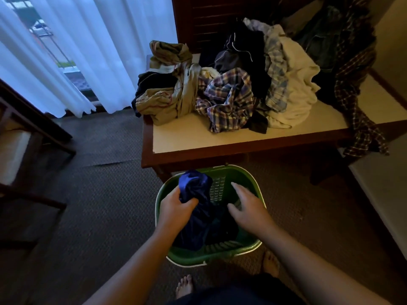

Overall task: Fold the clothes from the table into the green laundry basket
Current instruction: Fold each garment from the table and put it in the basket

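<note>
our left grip (176, 208) clutches a dark blue garment (193, 186) over the green laundry basket (198, 258).
the left grip is clenched round the bunched, shiny fabric, whose lower part hangs down inside the basket, which stands on the carpet (105, 194) just in front of the worktop (187, 137). our right grip (248, 205) hovers over the basket's right side, fingers relaxed and spread, grasping nothing. on the worktop lies an unfolded heap (231, 89): a khaki piece (171, 91) at the left, a purple plaid shirt (224, 102) in front, dark items (242, 53) behind it, a white towel (295, 89) to the right, and a dark checked shirt (361, 124) draped over the right edge. white curtains (88, 51) hang at the left; our bare feet (185, 285) show near the basket.
</note>
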The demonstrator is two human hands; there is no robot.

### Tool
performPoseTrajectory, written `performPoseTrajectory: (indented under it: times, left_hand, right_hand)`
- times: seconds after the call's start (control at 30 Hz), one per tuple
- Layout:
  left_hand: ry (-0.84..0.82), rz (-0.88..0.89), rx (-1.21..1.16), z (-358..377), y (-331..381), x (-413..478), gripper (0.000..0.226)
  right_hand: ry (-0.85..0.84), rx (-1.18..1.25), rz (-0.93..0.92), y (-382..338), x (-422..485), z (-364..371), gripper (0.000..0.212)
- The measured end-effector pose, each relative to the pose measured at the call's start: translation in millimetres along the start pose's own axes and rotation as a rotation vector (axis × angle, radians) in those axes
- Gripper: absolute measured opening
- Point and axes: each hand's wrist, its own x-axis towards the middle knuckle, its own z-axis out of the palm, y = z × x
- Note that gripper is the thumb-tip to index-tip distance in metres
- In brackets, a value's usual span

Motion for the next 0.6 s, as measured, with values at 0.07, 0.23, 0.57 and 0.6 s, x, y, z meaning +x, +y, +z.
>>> performPoseTrajectory:
  times: [0.07,0.23,0.57,0.6]
  left_hand:
    - [0.037,-0.073,0.174,16.7,3.1,1.5,0.059]
    - [0.171,-0.117,0.182,72.1,47.0,-7.0,0.076]
    - [0.263,0.079,0.027,114.2,128.9,17.9,0.062]
    - [0.265,0.100,0.017,111.0,132.6,25.5,0.063]
  right_hand:
    - [-0.060,-0.020,-0.071,12.9,6.8,-20.7,0.071]
    - [-0.139,-0.043,-0.220,37.0,27.7,-81.0,0.070]
    - [-0.066,-0.107,-0.443,19.9,96.0,-156.3,0.072]
    - [-0.043,-0.116,-0.456,15.7,103.8,-161.9,0.072]
